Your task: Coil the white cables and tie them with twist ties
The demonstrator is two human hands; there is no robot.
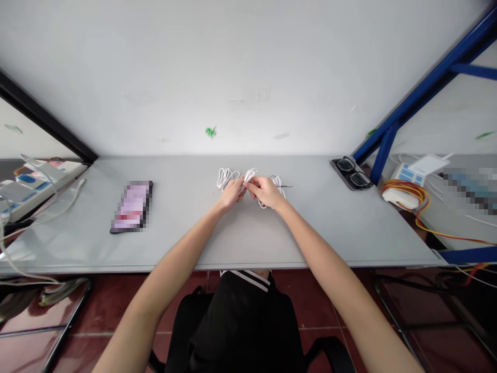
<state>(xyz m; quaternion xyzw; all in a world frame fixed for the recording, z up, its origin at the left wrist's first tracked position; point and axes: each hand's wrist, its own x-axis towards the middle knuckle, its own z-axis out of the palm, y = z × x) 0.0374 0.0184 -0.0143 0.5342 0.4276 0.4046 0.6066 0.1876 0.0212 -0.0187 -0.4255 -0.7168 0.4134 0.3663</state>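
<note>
Both my hands meet over the middle of the grey table (310, 228), near its far edge. My left hand (232, 193) and my right hand (266, 191) are closed on a bundle of white cable (249, 175) held between their fingertips. One coiled white cable (224, 176) lies on the table just left of my left hand. Another white coil (278, 182), with a thin dark tie sticking out to the right, lies partly hidden behind my right hand.
A phone (132, 206) lies flat at the left. Black glasses (354, 172) rest on a dark case at the far right. A white power strip with coloured wires (404, 191) sits on the neighbouring table at right; another power strip (27, 184) and cables are at left.
</note>
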